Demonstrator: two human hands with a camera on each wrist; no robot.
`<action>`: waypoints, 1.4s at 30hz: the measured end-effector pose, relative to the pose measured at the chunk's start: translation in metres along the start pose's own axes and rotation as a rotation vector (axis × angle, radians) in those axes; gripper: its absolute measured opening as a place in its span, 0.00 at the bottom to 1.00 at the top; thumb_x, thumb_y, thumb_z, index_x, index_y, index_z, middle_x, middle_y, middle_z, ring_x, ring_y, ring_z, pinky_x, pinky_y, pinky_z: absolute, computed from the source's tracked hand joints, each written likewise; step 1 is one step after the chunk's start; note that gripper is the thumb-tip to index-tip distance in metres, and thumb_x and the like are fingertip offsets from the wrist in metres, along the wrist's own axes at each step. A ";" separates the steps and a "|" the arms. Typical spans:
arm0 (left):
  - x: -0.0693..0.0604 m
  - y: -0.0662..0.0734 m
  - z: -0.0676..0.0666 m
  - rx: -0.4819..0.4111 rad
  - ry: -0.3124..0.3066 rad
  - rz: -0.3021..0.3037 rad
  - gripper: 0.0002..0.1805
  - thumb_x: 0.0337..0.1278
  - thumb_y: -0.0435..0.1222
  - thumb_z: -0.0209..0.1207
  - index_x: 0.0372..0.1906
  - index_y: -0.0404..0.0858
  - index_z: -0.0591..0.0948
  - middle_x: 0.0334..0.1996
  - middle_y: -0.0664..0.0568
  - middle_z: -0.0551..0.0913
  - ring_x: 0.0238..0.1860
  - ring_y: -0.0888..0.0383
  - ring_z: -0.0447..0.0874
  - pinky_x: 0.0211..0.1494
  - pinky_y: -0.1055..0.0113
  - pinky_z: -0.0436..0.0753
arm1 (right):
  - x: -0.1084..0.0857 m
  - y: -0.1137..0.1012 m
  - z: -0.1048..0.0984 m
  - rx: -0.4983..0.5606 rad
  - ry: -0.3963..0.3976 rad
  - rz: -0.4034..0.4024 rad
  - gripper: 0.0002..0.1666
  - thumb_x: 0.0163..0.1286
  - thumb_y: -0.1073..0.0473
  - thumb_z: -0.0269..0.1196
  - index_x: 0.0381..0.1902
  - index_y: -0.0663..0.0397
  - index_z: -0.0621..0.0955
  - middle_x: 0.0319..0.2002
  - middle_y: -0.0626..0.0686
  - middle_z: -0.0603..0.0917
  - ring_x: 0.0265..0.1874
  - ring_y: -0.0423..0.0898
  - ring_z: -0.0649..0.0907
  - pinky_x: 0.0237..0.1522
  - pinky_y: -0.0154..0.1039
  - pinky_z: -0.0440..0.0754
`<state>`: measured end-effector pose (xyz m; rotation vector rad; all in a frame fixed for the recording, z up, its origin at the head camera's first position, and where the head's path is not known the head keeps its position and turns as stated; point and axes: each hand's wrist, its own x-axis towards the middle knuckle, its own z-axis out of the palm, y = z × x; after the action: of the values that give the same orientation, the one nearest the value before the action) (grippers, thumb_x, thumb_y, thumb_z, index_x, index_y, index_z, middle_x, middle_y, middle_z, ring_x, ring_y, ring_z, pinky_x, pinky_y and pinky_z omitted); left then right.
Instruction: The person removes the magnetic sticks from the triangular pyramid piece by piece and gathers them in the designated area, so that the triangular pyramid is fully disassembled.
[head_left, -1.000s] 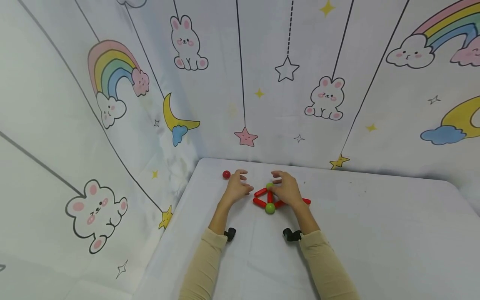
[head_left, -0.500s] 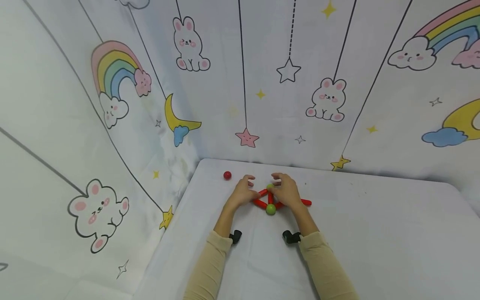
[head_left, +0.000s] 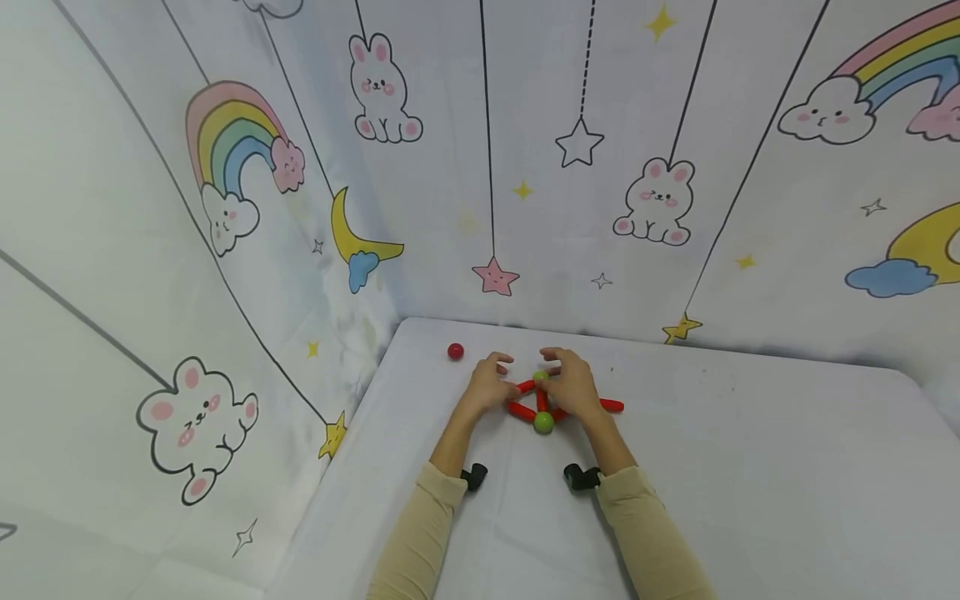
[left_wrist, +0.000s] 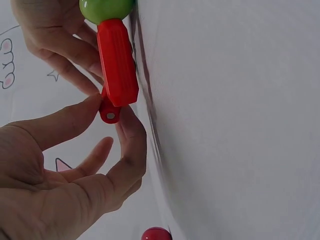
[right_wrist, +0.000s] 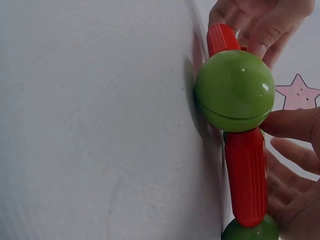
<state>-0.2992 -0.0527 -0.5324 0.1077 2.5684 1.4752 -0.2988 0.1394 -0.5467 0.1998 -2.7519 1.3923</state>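
Red rods and green balls form a joined frame on the white table. My left hand [head_left: 489, 387] pinches the free end of the far-left red rod [left_wrist: 110, 116] between thumb and index finger. A second red rod [head_left: 521, 412] runs beside it to the near green ball [head_left: 543, 422]. My right hand [head_left: 570, 385] holds the far green ball [head_left: 542, 378], its thumb on the near side and fingers curled beyond. Between the two balls lies a middle red rod [head_left: 542, 401]. Right of it, more rods pass under my right hand, and one red rod [head_left: 612, 406] pokes out.
A loose red ball [head_left: 455, 352] rests near the table's far left corner. The white table [head_left: 750, 467] stretches wide to the right. A printed cloth wall [head_left: 442, 192] rises behind and to the left. Black wrist cameras [head_left: 581, 477] sit on both wrists.
My left hand has moved right and toward me, from beside the frame onto the far-left rod's end, and now pinches it. My right hand stays at the far green ball.
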 end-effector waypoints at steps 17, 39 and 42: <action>0.000 -0.002 -0.003 -0.044 0.028 -0.030 0.32 0.55 0.29 0.74 0.66 0.38 0.77 0.55 0.38 0.82 0.48 0.47 0.83 0.52 0.55 0.85 | 0.001 0.000 -0.002 -0.001 -0.040 0.003 0.33 0.66 0.65 0.73 0.69 0.55 0.78 0.61 0.58 0.82 0.55 0.57 0.86 0.52 0.53 0.87; -0.006 -0.007 -0.031 -0.128 0.028 -0.051 0.34 0.53 0.26 0.74 0.66 0.36 0.76 0.57 0.35 0.81 0.44 0.48 0.85 0.47 0.60 0.88 | 0.000 -0.003 -0.003 -0.009 -0.040 0.033 0.33 0.65 0.65 0.73 0.67 0.54 0.79 0.60 0.58 0.81 0.55 0.57 0.85 0.53 0.53 0.87; -0.006 -0.010 -0.040 -0.172 0.037 -0.037 0.34 0.54 0.26 0.74 0.67 0.34 0.76 0.58 0.34 0.80 0.42 0.49 0.86 0.48 0.60 0.88 | 0.001 -0.003 -0.004 0.002 -0.051 0.030 0.33 0.65 0.66 0.73 0.68 0.56 0.79 0.61 0.59 0.81 0.56 0.57 0.85 0.52 0.53 0.87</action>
<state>-0.3002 -0.0924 -0.5210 0.0101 2.4445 1.6913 -0.2992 0.1409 -0.5424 0.1981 -2.8059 1.4170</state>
